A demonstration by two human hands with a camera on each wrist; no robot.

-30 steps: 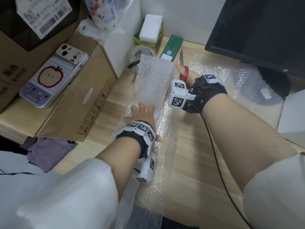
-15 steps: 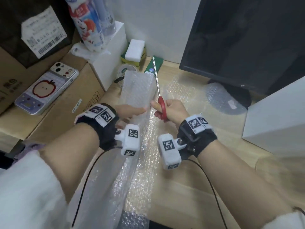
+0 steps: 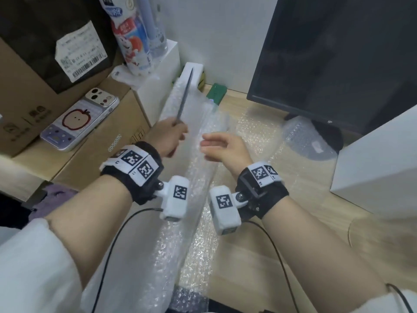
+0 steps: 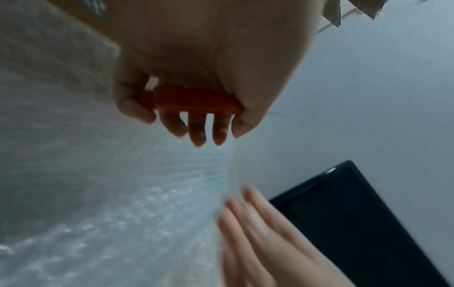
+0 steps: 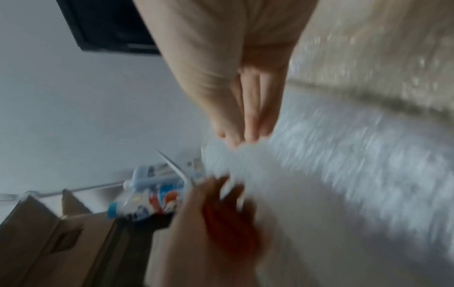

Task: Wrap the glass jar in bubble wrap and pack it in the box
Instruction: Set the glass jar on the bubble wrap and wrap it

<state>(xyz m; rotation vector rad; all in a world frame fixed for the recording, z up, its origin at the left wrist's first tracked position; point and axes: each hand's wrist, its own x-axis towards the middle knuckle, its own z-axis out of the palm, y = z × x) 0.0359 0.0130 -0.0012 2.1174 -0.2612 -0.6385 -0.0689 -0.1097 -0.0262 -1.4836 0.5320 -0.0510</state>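
Note:
A long strip of bubble wrap [image 3: 180, 222] runs down the middle of the wooden desk [image 3: 248, 256], its far end lifted. My left hand [image 3: 168, 138] grips the red handle [image 4: 194, 101] of the scissors [image 3: 184, 98], whose grey blades point up and away. To its right, my right hand [image 3: 222, 146] is open, its straight fingers [image 4: 255, 223] at the raised edge of the bubble wrap [image 5: 343, 155]. A brown cardboard box [image 3: 94, 150] lies at the left. No glass jar shows in any view.
A black monitor [image 3: 338, 53] stands at the back right, with a white box [image 3: 379, 166] in front of it. A phone [image 3: 79, 118] lies on the cardboard box. A bottle pack [image 3: 133, 41], a white foam block [image 3: 191, 68] and a green packet [image 3: 216, 93] crowd the back.
The scissors have passed from my right hand to my left. My right hand has opened beside the wrap. My left hand has come up off the wrap.

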